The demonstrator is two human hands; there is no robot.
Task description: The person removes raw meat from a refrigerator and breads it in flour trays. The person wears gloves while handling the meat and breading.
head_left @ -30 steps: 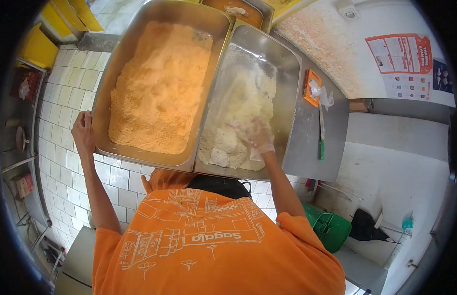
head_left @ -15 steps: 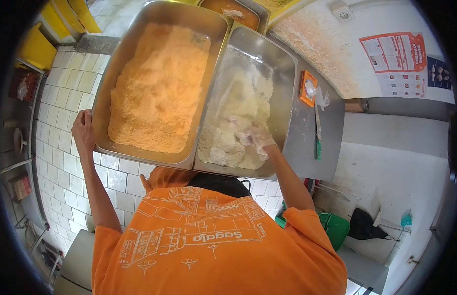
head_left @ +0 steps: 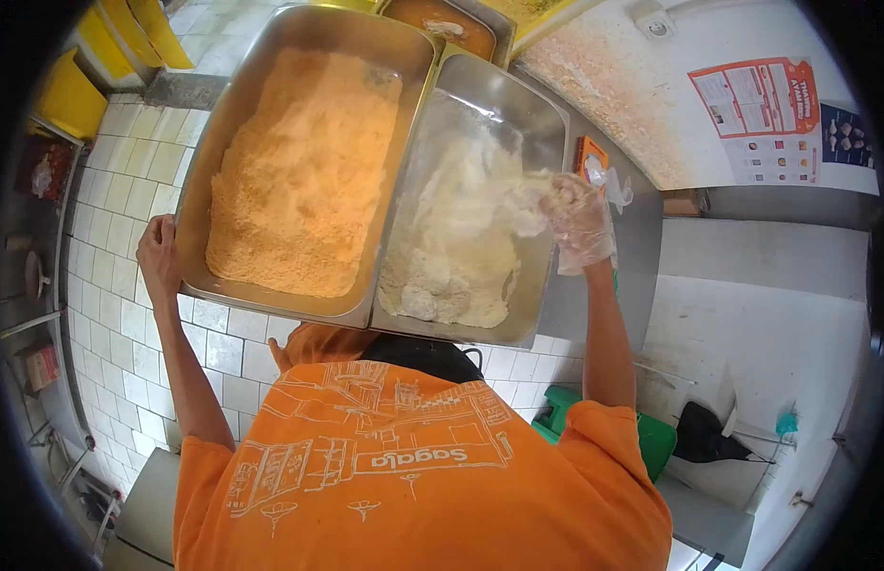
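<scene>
My bare left hand [head_left: 158, 259] is at the left rim of a deep metal pan [head_left: 196, 162], its fingers curled against the edge. Coarse orange powder [head_left: 304, 181] covers the pan's bottom. Beside it stands a second metal pan [head_left: 553, 143] with pale flour [head_left: 451, 238], smooth in the middle and lumpy near the front. My right hand [head_left: 577, 214], in a clear plastic glove dusted with flour, is raised over this pan's right rim. Its fingers are bent round something whitish that is blurred and that I cannot make out.
A smaller pan of orange-brown liquid [head_left: 442, 27] stands behind. On the grey counter [head_left: 637, 285] to the right lies an orange-framed object [head_left: 590, 162] with crumpled plastic [head_left: 620, 190]. Metal shelving [head_left: 57, 238] is at the left, and a green bin [head_left: 656, 443] at the lower right.
My right hand has risen out of the flour and moved right, to above the pan's right rim. The flour where it was now shows a smoother, swept surface. My left hand has stayed at the rim.
</scene>
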